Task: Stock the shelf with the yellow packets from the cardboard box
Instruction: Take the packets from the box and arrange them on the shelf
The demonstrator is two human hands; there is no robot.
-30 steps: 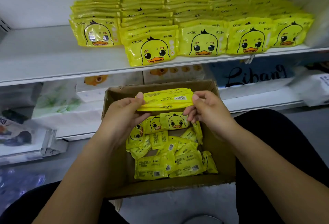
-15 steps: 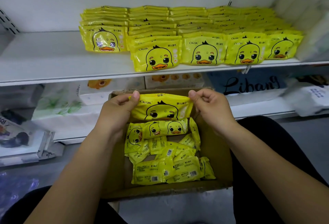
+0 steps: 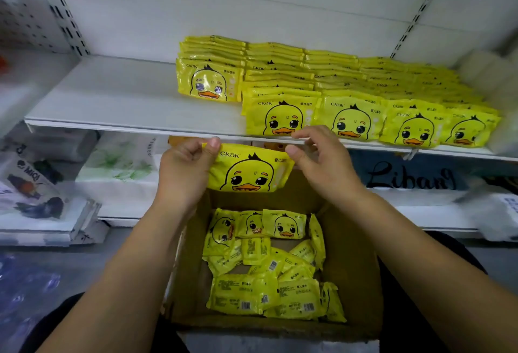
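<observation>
Left hand and right hand pinching top corners of yellow duck packet, held upright above cardboard box, just below white shelf edge, loose packets in box, stocked rows on shelf

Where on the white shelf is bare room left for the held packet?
The white shelf is bare on its left, from the slotted upright to the leftmost packet row, and along the front edge before that row. Rightward, the packet rows crowd it to the edge.
</observation>
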